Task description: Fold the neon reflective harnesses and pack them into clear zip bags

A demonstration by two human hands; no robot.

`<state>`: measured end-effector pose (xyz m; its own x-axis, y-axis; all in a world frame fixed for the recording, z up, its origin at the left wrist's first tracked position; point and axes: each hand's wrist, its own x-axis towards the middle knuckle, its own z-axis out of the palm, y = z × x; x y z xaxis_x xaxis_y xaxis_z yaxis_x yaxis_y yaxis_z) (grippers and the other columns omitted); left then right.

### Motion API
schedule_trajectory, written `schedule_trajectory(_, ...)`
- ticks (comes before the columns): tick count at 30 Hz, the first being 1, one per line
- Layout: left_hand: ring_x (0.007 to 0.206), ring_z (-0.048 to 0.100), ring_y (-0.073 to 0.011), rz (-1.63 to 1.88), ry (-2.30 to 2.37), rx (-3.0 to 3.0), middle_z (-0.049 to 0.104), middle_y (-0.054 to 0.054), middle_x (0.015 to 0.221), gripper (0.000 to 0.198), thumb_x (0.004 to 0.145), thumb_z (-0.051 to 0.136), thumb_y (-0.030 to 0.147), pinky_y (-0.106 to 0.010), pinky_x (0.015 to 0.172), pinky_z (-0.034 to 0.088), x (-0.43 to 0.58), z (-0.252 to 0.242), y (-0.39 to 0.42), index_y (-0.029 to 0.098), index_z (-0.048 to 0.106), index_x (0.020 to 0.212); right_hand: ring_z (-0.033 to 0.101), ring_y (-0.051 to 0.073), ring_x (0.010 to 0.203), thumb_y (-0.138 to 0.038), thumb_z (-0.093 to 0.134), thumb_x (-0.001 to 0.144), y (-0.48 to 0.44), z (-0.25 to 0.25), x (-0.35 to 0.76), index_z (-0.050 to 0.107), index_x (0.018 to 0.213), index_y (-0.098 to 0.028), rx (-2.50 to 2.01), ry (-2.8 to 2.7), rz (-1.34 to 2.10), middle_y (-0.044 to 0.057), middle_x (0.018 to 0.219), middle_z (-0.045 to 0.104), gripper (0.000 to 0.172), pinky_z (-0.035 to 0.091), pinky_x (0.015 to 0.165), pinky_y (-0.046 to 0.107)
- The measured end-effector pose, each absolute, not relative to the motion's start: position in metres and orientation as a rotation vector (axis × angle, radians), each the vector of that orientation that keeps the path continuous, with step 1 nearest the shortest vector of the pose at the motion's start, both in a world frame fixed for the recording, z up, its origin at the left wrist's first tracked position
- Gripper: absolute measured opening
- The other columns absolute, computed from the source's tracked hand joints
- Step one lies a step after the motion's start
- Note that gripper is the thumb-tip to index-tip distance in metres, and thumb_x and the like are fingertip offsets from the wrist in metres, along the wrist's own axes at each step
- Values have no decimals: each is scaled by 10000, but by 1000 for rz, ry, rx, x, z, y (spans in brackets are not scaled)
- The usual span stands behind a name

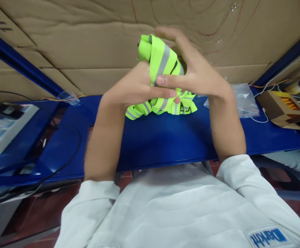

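Observation:
A bunched neon-yellow safety vest [160,58] with grey reflective stripes is held above the blue table [152,141]. Its lower folds rest on the table top. My left hand [133,86] is wrapped round the vest from the left, fingers closed on the fabric. My right hand [193,67] grips it from the right, with the fingers curled over the top and across the front of the bundle. Both forearms rise from white sleeves at the bottom of the view.
Flattened cardboard [100,44] lines the wall behind the table. Clear plastic bags [244,98] lie right of the vest, and an open brown box [281,108] with orange contents sits further right. A black cable [69,155] loops at the left, near a white device [2,129].

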<state>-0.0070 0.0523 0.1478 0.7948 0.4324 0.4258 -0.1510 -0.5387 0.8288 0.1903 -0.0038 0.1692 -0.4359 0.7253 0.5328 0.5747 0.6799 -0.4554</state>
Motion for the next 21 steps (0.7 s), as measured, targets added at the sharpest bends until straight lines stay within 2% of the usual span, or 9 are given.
schedule_trajectory(1, 800, 767, -205, 704, 225, 2001, 785, -18, 874, 271, 799, 917, 322, -311, 689, 611, -6, 147, 53, 200, 750, 973, 428, 181, 1554, -503, 750, 930, -5, 170, 189, 596, 1412, -417, -992, -2147, 240, -112, 1531, 601, 513, 314, 1351, 333)
schedule_trajectory(3, 834, 785, -209, 662, 245, 1971, 796, -14, 898, 257, 807, 889, 274, -318, 745, 630, -3, 145, 55, 185, 750, 1004, 439, 182, 1554, -486, 746, 934, -5, 170, 188, 581, 1449, -432, -1019, -2132, 217, -142, 1598, 534, 544, 320, 1352, 328)
schedule_trajectory(6, 850, 780, -196, 693, 256, 1910, 801, -25, 932, 267, 820, 879, 269, -324, 801, 641, -1, 142, 57, 158, 748, 1025, 487, 210, 1525, -531, 701, 960, -5, 170, 189, 573, 1481, -387, -1051, -2136, 140, -104, 1591, 555, 556, 352, 1332, 355)
schedule_trajectory(9, 887, 768, -188, 664, 288, 1874, 795, -35, 953, 321, 804, 892, 222, -338, 889, 634, -3, 142, 60, 135, 759, 1083, 498, 192, 1520, -554, 647, 993, -7, 171, 191, 546, 1503, -359, -1107, -2155, 30, -73, 1601, 553, 556, 373, 1302, 318)
schedule_trajectory(13, 1048, 734, -218, 733, 360, 1893, 787, -41, 1129, 493, 724, 949, 200, -376, 975, 607, -5, 143, 62, 171, 770, 1182, 547, 171, 1469, -519, 622, 1014, -9, 173, 191, 553, 1486, -343, -1104, -2154, -45, -52, 1571, 584, 509, 407, 1250, 277)
schedule_trajectory(15, 1055, 713, -247, 850, 439, 1934, 791, -28, 1106, 451, 710, 975, 262, -415, 954, 611, -4, 142, 64, 214, 792, 1120, 605, 191, 1391, -523, 620, 1014, -7, 172, 190, 593, 1431, -328, -1111, -2090, -72, -39, 1493, 646, 461, 457, 1199, 315)
schedule_trajectory(18, 914, 689, -261, 1008, 619, 1973, 777, -7, 923, 302, 709, 980, 359, -512, 898, 616, 1, 136, 71, 259, 806, 934, 683, 228, 1160, -545, 616, 1013, 1, 168, 186, 687, 1238, -288, -1209, -1937, -80, -23, 1257, 750, 349, 542, 1056, 378)
schedule_trajectory(21, 778, 676, -264, 1063, 802, 1934, 748, -40, 812, 377, 691, 990, 452, -622, 819, 612, 4, 130, 79, 238, 800, 936, 668, 220, 1059, -506, 621, 1030, 7, 165, 183, 714, 1159, -229, -1185, -1862, -21, -6, 1155, 761, 319, 535, 993, 364)
